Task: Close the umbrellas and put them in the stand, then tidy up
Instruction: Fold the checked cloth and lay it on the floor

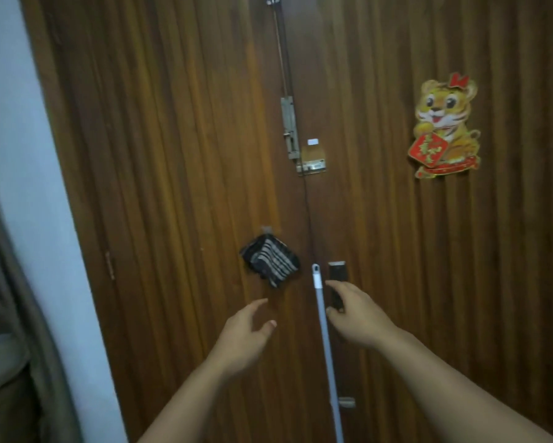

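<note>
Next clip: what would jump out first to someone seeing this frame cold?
The bright tiger sticker on the dark wooden door, upper right. Then both hands at centre bottom: the right hand beside a grey pole leaning on the door, the left hand open below a striped cloth hanging from a hook.

Both hands reach forward, left (248,327) and right (356,314), fingers loosely spread.

Home entryway, seen facing the inside of a double wooden door (179,155) that is showing vertical grooved panelling. Slide bolts (290,132) and a latch (313,164) are securing the centre seam, while a cartoon tiger decoration (444,126) and a hanging striped cloth (270,260) are marking it as domestic. A white wall (22,155) is adjoining at left.
</note>
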